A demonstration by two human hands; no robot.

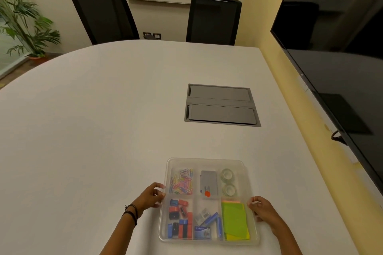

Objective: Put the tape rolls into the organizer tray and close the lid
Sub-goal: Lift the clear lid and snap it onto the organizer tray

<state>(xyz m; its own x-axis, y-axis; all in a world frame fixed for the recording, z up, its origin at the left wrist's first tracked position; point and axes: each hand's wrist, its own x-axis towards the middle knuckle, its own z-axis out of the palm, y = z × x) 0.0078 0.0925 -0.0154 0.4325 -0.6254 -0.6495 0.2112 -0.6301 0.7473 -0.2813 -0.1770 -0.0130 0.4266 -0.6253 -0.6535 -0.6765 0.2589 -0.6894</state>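
Observation:
A clear plastic organizer tray (pixel 207 161) lies on the white table near me, with a see-through lid resting over it. Two clear tape rolls (pixel 228 182) sit one behind the other in its far right compartment. My left hand (pixel 152 195) grips the lid's left edge and my right hand (pixel 261 210) grips its right edge. Coloured paper clips (pixel 182 181), a grey stapler box (pixel 209 183), sharpeners and erasers (pixel 179 220), staple packs (pixel 207 224) and green sticky notes (pixel 235 220) fill the other compartments.
A grey cable hatch (pixel 221 105) is set into the table beyond the tray. A large dark screen (pixel 335 68) hangs on the right wall. Two black chairs (pixel 105 15) stand at the far edge, and a plant (pixel 22 20) at the left.

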